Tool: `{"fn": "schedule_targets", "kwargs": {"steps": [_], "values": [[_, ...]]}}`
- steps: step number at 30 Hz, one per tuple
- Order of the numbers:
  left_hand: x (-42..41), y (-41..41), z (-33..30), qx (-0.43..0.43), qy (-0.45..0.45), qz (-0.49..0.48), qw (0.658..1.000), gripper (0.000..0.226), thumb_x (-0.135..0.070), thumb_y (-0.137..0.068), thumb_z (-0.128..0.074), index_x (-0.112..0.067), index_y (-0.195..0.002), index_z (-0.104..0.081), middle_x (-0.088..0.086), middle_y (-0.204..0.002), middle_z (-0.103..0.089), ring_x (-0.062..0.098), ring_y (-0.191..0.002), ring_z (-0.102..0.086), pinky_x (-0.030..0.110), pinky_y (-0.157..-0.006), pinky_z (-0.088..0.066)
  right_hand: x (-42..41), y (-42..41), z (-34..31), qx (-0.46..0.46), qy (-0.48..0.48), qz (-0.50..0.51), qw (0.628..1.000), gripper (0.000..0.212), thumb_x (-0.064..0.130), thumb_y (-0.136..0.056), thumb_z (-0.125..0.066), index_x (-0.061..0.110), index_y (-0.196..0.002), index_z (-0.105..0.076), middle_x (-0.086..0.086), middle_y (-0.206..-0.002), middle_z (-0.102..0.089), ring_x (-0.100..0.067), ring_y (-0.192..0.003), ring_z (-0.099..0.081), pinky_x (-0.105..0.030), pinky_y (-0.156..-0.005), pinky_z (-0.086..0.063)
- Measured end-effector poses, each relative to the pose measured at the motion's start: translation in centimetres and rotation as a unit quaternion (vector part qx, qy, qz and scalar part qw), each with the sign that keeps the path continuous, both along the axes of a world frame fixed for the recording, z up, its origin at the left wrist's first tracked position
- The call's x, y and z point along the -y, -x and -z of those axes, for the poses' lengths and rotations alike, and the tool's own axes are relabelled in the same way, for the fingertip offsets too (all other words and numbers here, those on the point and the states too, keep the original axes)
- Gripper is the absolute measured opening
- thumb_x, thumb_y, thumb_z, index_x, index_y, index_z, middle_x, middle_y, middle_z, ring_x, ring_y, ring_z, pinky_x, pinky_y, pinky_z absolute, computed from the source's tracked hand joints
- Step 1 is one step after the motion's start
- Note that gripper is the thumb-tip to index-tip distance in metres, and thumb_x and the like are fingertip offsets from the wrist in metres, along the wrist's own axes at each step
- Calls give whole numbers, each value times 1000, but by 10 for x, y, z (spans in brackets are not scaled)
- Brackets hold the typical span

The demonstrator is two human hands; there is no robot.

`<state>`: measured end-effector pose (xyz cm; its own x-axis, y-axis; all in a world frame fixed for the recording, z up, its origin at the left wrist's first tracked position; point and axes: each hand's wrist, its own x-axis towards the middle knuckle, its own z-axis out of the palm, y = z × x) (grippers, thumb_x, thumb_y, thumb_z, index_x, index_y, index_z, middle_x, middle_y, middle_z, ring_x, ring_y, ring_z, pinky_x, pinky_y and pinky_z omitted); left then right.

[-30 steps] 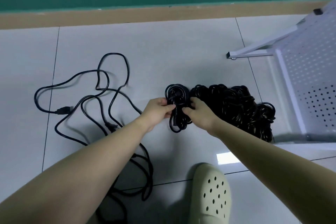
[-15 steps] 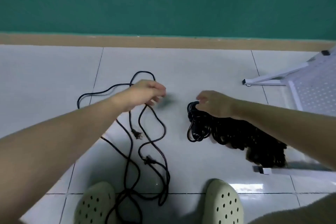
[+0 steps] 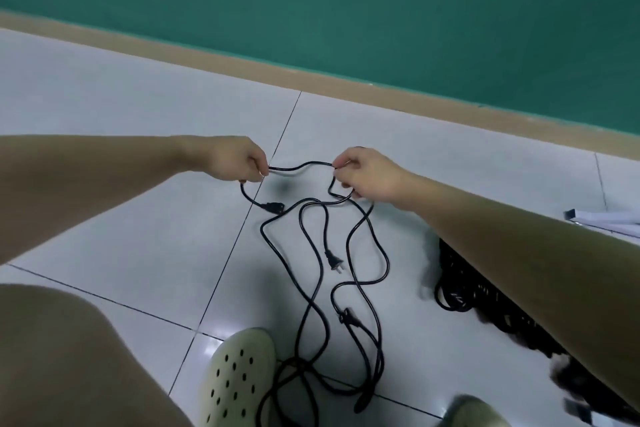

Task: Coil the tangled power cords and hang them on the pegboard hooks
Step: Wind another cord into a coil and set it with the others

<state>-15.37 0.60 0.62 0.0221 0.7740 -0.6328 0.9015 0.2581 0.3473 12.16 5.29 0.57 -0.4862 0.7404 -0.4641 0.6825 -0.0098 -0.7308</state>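
At the bottom centre a pale perforated clog (image 3: pixel 239 380) stands on the floor (image 3: pixel 121 121) beside the tangled black cord (image 3: pixel 349 274). Mid-frame, the left hand (image 3: pixel 239 159) and right hand (image 3: pixel 367 177) each pinch it. Coiled cords (image 3: pixel 485 298) lie right. No writing is legible.

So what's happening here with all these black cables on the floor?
A person is sorting out power cords. The left hand and the right hand each pinch the same loose black cord, holding a short stretch of it between them above the tiled floor. The rest of it trails down in tangled loops, one plug lying free. A pile of coiled cords lies to the right, partly hidden by the arm. Nothing is hung up yet in this view.
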Motion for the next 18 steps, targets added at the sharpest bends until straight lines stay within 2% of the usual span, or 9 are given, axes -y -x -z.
{"fn": "schedule_targets", "kwargs": {"steps": [2,6,9,11,14,16,18], "values": [[4,8,31,-14,1,20,1000,12,-24,-98,-62,-30,-107,-68,-8,-113,-70,4,-90,-62,28,-87,-51,6,13,27,-11,30,-9,999,17,20,-99,-60,17,-115,-64,0,-95,-66,-23,-87,-63,-53,-95,-57],[8,15,88,-10,-15,24,1000,25,-19,-98,-62,-22,-123,-66,-7,-122,-63,14,-98,-60,24,-87,-43,4,27,69,-14,67,-23,997,18,21,-102,-56,20,-118,-64,6,-100,-65,-23,-89,-62,-52,-97,-56],[10,19,121,4,-13,6,1000,30,-14,-98,-62,-21,-126,-64,-4,-121,-60,17,-104,-59,24,-84,-40,-1,34,93,-16,74,-21,997,21,18,-103,-52,21,-118,-67,-5,-106,-69,-29,-94,-65,-56,-96,-56],[10,20,141,15,-14,-4,1000,33,-9,-95,-61,-17,-127,-63,-3,-120,-61,14,-98,-57,20,-81,-38,-4,37,106,-13,74,-19,997,21,16,-104,-50,22,-114,-68,-11,-110,-70,-38,-104,-68,-57,-95,-55],[11,20,166,22,-29,-9,999,30,-5,-87,-67,-16,-114,-67,2,-114,-63,13,-89,-56,23,-78,-41,-6,41,123,-17,86,-14,996,23,14,-105,-49,19,-116,-69,-21,-116,-69,-44,-106,-67,-60,-95,-53],[13,19,179,-30,-67,0,997,20,-14,-83,-70,-25,-97,-63,-5,-101,-62,18,-96,-54,30,-85,-32,-7,43,131,-22,93,-15,995,24,13,-105,-50,17,-118,-69,-25,-119,-68,-47,-112,-64,-61,-96,-52],[15,18,185,-66,-136,12,988,11,-27,-82,-70,-32,-86,-60,-12,-88,-62,18,-99,-52,31,-86,-23,-7,44,137,-30,95,-17,995,24,15,-104,-50,19,-119,-69,-23,-117,-68,-46,-113,-63,-59,-96,-53]]}}
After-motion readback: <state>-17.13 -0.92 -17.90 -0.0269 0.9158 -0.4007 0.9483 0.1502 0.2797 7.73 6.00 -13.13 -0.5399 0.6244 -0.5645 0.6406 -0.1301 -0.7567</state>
